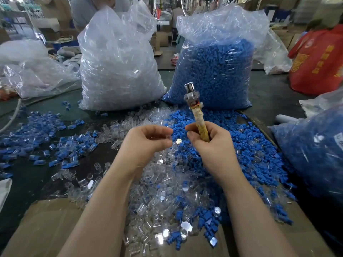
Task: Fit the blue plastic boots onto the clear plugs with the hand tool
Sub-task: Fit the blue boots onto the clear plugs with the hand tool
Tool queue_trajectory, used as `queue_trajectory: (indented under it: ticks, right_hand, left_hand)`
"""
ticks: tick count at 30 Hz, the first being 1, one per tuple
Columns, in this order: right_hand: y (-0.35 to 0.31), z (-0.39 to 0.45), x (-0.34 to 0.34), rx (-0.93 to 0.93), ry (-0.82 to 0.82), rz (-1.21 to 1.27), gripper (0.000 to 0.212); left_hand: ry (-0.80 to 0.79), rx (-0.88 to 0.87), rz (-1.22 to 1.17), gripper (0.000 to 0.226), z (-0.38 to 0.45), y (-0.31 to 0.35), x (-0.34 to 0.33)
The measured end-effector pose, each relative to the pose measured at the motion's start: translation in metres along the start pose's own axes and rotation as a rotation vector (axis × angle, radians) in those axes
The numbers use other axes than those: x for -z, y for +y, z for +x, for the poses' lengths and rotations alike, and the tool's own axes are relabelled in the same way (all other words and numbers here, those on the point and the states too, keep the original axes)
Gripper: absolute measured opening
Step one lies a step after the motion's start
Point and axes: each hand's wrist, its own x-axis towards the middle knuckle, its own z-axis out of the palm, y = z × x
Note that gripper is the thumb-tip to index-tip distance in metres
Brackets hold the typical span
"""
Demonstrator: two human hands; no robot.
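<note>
My right hand (207,143) grips the hand tool (194,108) by its tape-wrapped handle, with the metal head pointing up and away. My left hand (146,141) is raised beside it, and its thumb and fingers pinch a small clear plug (168,137). Under both hands lies a heap of loose clear plugs (163,197). Loose blue boots (246,151) are piled to the right of it. Fitted blue-and-clear pieces (46,134) are scattered over the table at the left.
A tall clear bag of plugs (118,71) and a clear bag of blue boots (215,71) stand at the back. Another bag of blue parts (315,151) lies at the right. Cardboard (52,229) covers the near edge. A red bag (319,60) sits far right.
</note>
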Motion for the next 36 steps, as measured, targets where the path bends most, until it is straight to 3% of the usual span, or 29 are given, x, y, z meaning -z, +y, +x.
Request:
queue_trajectory:
  ticks: [8, 13, 23, 36]
  right_hand:
    - [-0.001, 0.0, -0.002, 0.014, 0.012, 0.051, 0.016]
    - [0.002, 0.0, -0.004, -0.022, 0.003, -0.015, 0.017]
    - [0.0, -0.002, -0.004, 0.007, 0.002, -0.042, 0.019]
    - [-0.003, -0.002, -0.004, 0.042, 0.009, -0.043, 0.016]
  left_hand:
    - [-0.016, 0.008, -0.216, 0.029, 0.001, 0.0, -0.003]
    - [-0.007, -0.024, -0.232, 0.034, -0.002, 0.002, -0.009]
    - [-0.029, -0.101, -0.172, 0.016, -0.005, 0.004, -0.013]
    - [0.07, -0.219, -0.02, 0.024, -0.006, 0.007, -0.017]
